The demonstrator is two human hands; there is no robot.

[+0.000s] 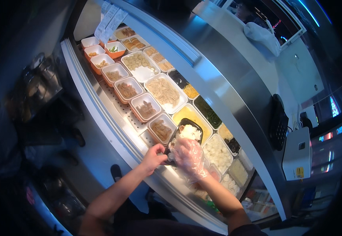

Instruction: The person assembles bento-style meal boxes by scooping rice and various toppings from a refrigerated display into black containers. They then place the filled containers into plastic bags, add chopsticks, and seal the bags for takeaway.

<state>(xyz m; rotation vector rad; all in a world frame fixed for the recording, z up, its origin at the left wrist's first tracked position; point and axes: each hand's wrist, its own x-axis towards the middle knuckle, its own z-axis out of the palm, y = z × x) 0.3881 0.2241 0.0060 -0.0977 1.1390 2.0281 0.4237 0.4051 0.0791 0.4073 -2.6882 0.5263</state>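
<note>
A shallow black rectangular plastic tray (186,131) heaped with pale rice is held tilted over the row of food tubs, just right of picture centre. The bare left hand (154,157) is closed on the tray's near edge at about 7 o'clock of it, its fingers (160,150) curled round the rim. The right hand (189,156), covered by a thin, crinkled clear plastic glove, is laid on the food at the tray's 6 o'clock end; its fingers are spread and bent downward, and whether anything is pinched beneath them cannot be told. Long white paper slips (110,19), printed in dark rows, are hung at 11 o'clock of the scene from the steel ledge above the tubs. A line of small square orange-walled plastic tubs (127,89) with brownish pieces runs from 11 o'clock down toward the tray; beside them at 12 o'clock of the tray stands a larger white rectangular tub of pale shredded strips (164,92), and a yellow-filled tub (192,115) lies just beyond the tray. A smooth brushed-steel table (234,78) curves away at 1 o'clock, carrying a boxy white machine with a small yellow sticker (298,153) at 3 o'clock and a black keypad device (278,122) just beside it.
</note>
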